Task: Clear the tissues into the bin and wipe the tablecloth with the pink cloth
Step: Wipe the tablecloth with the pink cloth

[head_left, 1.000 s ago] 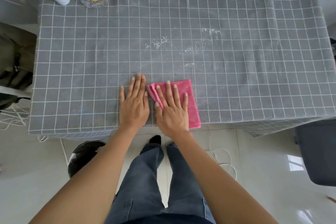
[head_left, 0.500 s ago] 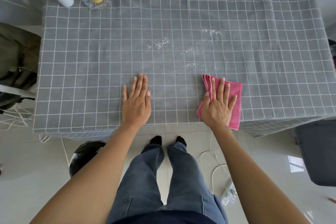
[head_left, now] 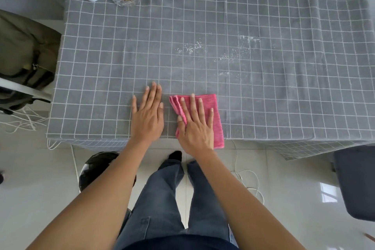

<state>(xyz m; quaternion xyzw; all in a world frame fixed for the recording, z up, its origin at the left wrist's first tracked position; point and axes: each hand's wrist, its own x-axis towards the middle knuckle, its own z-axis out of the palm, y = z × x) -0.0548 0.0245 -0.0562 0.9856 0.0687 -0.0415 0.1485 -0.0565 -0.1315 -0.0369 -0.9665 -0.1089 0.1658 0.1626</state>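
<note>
My right hand (head_left: 195,128) presses flat, fingers spread, on the folded pink cloth (head_left: 215,111); my left hand (head_left: 147,118) lies flat on the grey checked tablecloth (head_left: 263,97).

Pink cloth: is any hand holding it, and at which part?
Not gripped: the right hand presses flat on the pink cloth, over its left part.

Pink cloth (head_left: 211,107): folded into a small flat rectangle, lying at the near edge of the tablecloth (head_left: 284,97), one corner hanging just over that edge. Pressed flat under a spread right hand (head_left: 195,128). Loose folded layers showing on its left side. Tablecloth: grey with thin white squares, spread flat over the table, a few soft wrinkles. White crumbs (head_left: 213,53) scattered near the middle, well apart from the cloth. Bin (head_left: 97,168): black, round, on the floor below the table edge.
</note>
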